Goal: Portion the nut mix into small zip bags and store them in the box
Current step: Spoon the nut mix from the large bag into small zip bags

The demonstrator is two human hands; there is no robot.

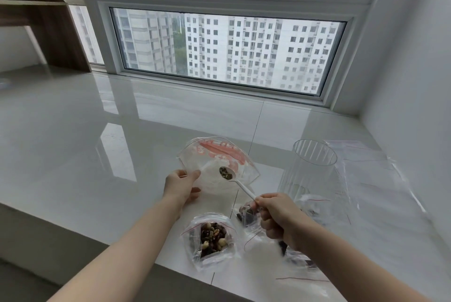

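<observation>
My left hand [180, 185] pinches the near edge of a large clear bag [214, 155] with red print, holding it open above the white tiled ledge [97, 143]. My right hand [278, 216] grips the handle of a white plastic spoon [240, 185]; its bowl carries a little nut mix and sits inside the bag's mouth. An open small zip bag [212, 238] filled with nut mix lies near the front edge. Another small bag with dark pieces [246, 215] lies partly under my right hand. A clear ribbed box [310, 174] stands at the right with a filled bag inside.
Loose empty zip bags [371, 174] with red seal lines are spread to the right of the box, near the white wall. More bags [302, 275] lie under my right forearm. A window closes off the far side; a wooden shelf [48, 21] stands at far left.
</observation>
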